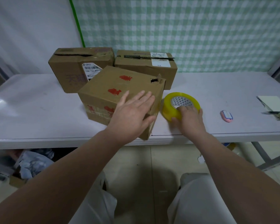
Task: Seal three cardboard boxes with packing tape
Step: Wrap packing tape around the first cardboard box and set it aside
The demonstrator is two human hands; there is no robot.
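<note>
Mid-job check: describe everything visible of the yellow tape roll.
Wide roll of glossy yellow-tinted packing tape, card core printed with grey triangles inside. It lies hole-up on the white table, just right of the red-marked cardboard box; whether they touch is unclear. The right hand holds its near rim, fingers inside the core, thumb outside.

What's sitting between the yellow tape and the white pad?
In the head view, a small pink-and-blue thing lies on the table between tape roll and white pad, touching neither.
</note>
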